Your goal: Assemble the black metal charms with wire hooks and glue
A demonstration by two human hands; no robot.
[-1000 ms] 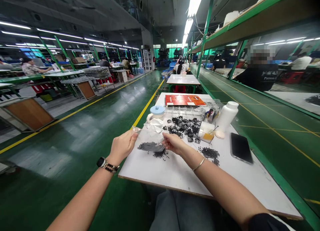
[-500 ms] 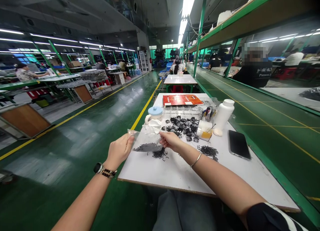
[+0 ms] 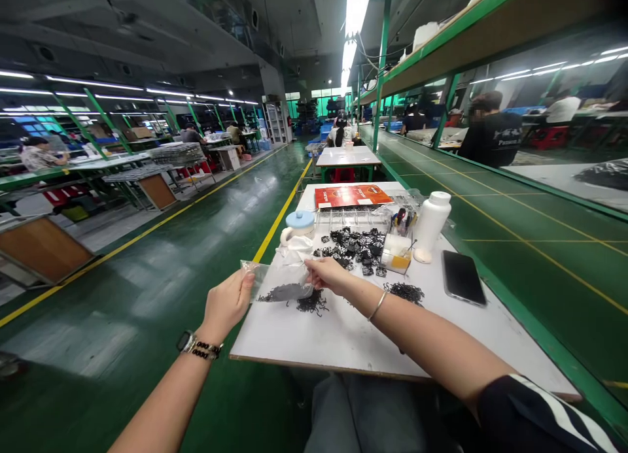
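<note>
A clear plastic bag [image 3: 280, 278] with small black parts inside hangs just above the left edge of the white table [image 3: 338, 335]. My left hand [image 3: 226, 301] pinches the bag's left edge, fingers closed. My right hand [image 3: 328, 274] pinches its right edge. Below the bag lies a small heap of thin black parts [image 3: 314, 303]. A second heap of thin black parts [image 3: 405, 292] sits to the right of my right forearm. Chunkier black parts [image 3: 356, 246] are spread farther back.
A lidded cup [image 3: 297, 223], a white bottle [image 3: 432, 223], a small tray [image 3: 396, 253], a black phone [image 3: 463, 278] and a red card [image 3: 351, 195] share the table. A green conveyor [image 3: 515, 224] runs along the right, with people seated beyond. A green floor aisle lies left.
Both hands and the bag have shifted slightly left and lower in view as the camera turned a little. The grip on the bag is unchanged.
</note>
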